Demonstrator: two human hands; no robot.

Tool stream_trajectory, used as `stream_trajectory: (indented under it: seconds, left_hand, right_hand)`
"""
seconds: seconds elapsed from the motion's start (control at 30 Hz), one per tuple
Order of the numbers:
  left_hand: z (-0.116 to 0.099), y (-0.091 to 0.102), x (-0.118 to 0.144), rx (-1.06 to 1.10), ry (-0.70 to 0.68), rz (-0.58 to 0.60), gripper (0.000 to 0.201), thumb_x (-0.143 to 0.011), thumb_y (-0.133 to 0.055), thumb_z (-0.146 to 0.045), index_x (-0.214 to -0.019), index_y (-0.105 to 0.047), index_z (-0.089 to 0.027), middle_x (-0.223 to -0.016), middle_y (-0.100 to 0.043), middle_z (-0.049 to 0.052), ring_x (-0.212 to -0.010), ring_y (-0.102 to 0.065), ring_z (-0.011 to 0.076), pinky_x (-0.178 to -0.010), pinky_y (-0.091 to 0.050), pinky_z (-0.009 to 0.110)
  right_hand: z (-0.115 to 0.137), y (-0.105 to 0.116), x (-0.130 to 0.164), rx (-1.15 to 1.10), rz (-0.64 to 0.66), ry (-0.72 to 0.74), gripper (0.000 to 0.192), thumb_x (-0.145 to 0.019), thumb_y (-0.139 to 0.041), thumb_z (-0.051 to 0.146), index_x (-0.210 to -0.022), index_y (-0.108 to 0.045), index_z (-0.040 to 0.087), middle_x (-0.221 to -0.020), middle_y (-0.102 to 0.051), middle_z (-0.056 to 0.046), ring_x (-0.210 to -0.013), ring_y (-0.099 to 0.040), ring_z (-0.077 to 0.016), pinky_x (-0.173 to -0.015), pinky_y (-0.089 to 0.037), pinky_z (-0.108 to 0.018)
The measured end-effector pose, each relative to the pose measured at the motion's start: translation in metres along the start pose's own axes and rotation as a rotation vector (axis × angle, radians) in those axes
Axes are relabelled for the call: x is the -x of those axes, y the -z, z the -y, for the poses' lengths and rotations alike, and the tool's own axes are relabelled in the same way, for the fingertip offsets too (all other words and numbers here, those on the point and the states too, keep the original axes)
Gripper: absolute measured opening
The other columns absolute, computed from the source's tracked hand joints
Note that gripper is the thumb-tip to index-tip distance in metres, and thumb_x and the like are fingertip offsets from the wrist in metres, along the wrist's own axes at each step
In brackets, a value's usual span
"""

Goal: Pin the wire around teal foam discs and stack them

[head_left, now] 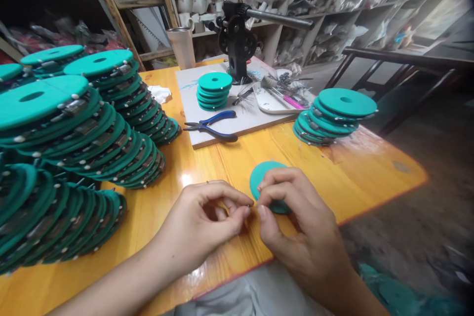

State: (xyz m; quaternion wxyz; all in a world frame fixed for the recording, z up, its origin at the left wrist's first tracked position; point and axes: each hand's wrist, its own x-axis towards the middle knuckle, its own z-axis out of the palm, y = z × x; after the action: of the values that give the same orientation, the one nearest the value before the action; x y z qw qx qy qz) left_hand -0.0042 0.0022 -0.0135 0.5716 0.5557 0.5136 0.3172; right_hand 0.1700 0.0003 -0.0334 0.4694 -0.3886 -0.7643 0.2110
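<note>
My left hand is closed in a pinch, thumb against forefinger, with a tiny dark bit at the fingertips that is too small to name. Close by on the right, the thumb and fingers of my right hand also pinch together; what they hold, if anything, cannot be made out. Both sets of fingertips nearly meet above the table's front part. Under and behind my right fingers lies a flat teal foam disc, partly covered by them. Blue-handled pliers rest slightly opened on the edge of a pale board.
Tall leaning stacks of teal discs wound with small parts fill the left side of the wooden table. Shorter stacks stand on the board and at right. Behind are a black lever press, a tool tray and a tumbler.
</note>
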Motion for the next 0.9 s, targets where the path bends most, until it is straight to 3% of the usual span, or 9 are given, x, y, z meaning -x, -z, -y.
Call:
stream_trajectory:
  seconds: [0.5,0.7,0.9]
  left_hand:
    - [0.0018,0.0007,-0.0003,-0.034,-0.045,-0.002,0.019,-0.081,-0.066,-0.032,-0.085,-0.073,-0.015,-0.082,-0.070,0.008,-0.059,-0.058,0.0120,-0.053,-0.047,0.022]
    - [0.0001,-0.0013,-0.0019,0.110,0.016,-0.038,0.019,-0.078,-0.070,-0.031,-0.079,-0.067,-0.012,-0.059,-0.064,0.002,-0.045,-0.054,0.0074,-0.045,-0.044,0.017]
    - [-0.0011,0.0015,-0.0006,0.088,-0.035,-0.027,0.016,-0.083,-0.065,-0.027,-0.077,-0.062,-0.013,-0.061,-0.066,0.002,-0.045,-0.053,0.0064,-0.045,-0.044,0.016]
  right_hand:
    - [-0.0014,-0.0022,0.0008,0.011,0.020,0.026,0.007,-0.088,-0.050,0.007,-0.086,-0.051,0.013,-0.095,-0.045,-0.003,-0.093,-0.048,-0.0075,-0.083,-0.040,-0.020]
    - [-0.0011,-0.0010,0.0013,0.036,0.037,0.018,0.007,-0.092,-0.050,0.008,-0.087,-0.054,0.012,-0.096,-0.047,-0.004,-0.096,-0.050,-0.0077,-0.085,-0.041,-0.020]
    - [-0.0033,0.0006,-0.0015,0.036,-0.005,0.115,0.017,-0.090,-0.057,0.005,-0.099,-0.065,0.016,-0.106,-0.057,-0.002,-0.100,-0.056,-0.0062,-0.089,-0.045,-0.016]
